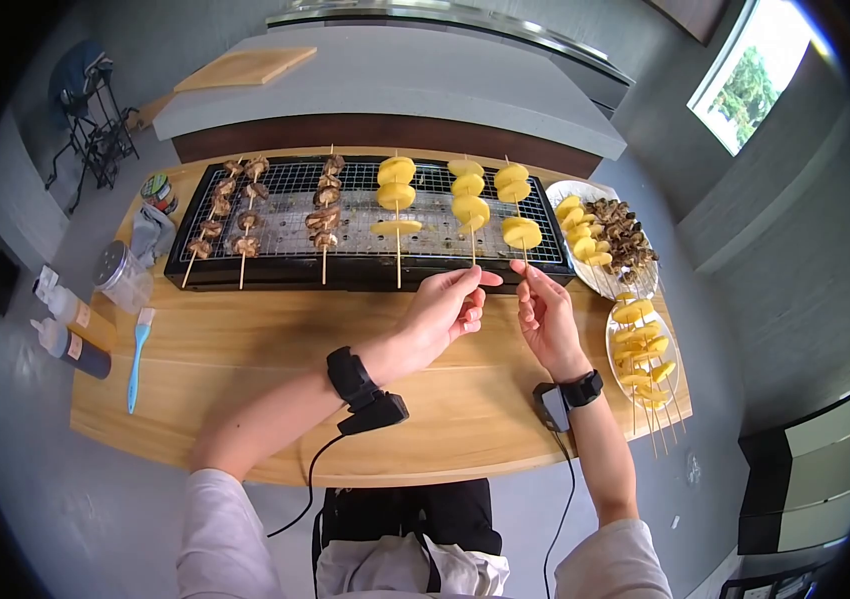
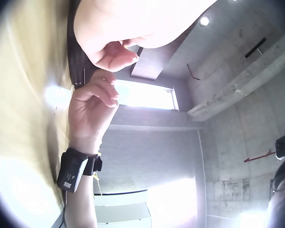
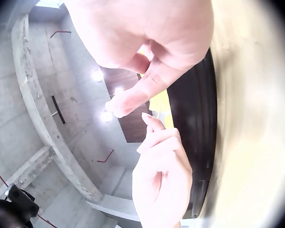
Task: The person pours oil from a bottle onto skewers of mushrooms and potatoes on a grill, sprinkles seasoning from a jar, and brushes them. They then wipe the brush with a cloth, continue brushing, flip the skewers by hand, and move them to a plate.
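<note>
At the grill's front edge, the left hand (image 1: 442,314) pinches the lower end of a potato-slice skewer (image 1: 470,212). Beside it the right hand (image 1: 548,321) pinches the stick of the rightmost potato skewer (image 1: 521,233). Both skewers lie across the wire grill (image 1: 355,205), along with a third potato skewer (image 1: 396,197) and several skewers of brown pieces (image 1: 249,220). The left wrist view shows the right hand (image 2: 92,107) with curled fingers; the right wrist view shows the left hand (image 3: 162,175) near the black grill side (image 3: 194,118). Fingertip contact is hidden in both wrist views.
Right of the grill stand a plate (image 1: 637,290) of potato and brown skewers and a second plate (image 1: 613,349) of potato skewers. On the left are a blue brush (image 1: 135,369), two squeeze bottles (image 1: 75,344), a clear jar (image 1: 122,280), a cloth (image 1: 151,235) and a can (image 1: 158,192).
</note>
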Demonstrator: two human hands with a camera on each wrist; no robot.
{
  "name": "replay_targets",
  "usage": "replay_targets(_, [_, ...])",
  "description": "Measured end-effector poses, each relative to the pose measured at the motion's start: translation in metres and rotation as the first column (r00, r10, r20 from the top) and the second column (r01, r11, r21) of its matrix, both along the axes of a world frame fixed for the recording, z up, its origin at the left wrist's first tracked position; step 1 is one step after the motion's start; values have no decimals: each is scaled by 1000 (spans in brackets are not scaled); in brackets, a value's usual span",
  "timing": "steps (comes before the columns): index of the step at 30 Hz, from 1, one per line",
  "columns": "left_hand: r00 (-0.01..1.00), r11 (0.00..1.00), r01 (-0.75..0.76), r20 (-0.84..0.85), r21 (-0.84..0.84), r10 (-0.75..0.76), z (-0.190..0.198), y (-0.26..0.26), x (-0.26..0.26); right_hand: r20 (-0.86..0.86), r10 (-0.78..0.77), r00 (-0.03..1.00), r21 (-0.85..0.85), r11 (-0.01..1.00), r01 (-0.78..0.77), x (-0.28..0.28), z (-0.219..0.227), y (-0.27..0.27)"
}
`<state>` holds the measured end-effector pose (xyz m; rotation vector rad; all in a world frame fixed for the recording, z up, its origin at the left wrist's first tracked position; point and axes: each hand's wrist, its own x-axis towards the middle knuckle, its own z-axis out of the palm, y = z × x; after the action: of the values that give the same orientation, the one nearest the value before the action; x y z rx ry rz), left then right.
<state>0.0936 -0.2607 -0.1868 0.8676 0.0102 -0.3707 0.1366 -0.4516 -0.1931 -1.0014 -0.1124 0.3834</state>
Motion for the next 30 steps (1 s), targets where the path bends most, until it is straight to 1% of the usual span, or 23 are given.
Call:
replay_targets(3, [1000, 1000, 2, -6, 25, -2, -1, 1, 1, -15, 1, 1000, -2, 1000, -1, -1, 1, 2])
replay_targets(10, [999, 999, 34, 5, 6, -34, 0, 2, -5, -11, 1, 1000, -17, 1000, -2, 0, -4, 0])
replay_targets(12, [999, 999, 26, -21, 37, -25, 2, 1, -8, -6, -7, 1000, -34, 999, 7, 2, -5, 0])
replay_targets(16, [999, 998, 45, -23, 33, -44, -6, 4, -9, -18, -30, 999, -43, 999, 29, 1, -3, 1])
replay_targets(18, [999, 996, 31, -23, 89, -29, -5, 5, -9, -20, -46, 999, -61, 997, 45, 1, -3, 1])
replay_targets(25, [1000, 995, 7, -15, 96, -5, -5, 5, -11, -23, -78, 997, -95, 993, 76, 1, -3, 1])
replay_targets(27, [1000, 993, 0, 12, 118, -1, -7, 6, -10, -26, -85, 996, -64, 994, 83, 2, -4, 0])
replay_targets(30, [999, 988, -3, 36, 153, -2, -7, 8, -9, -50, -112, 992, -87, 990, 108, 0, 1, 2])
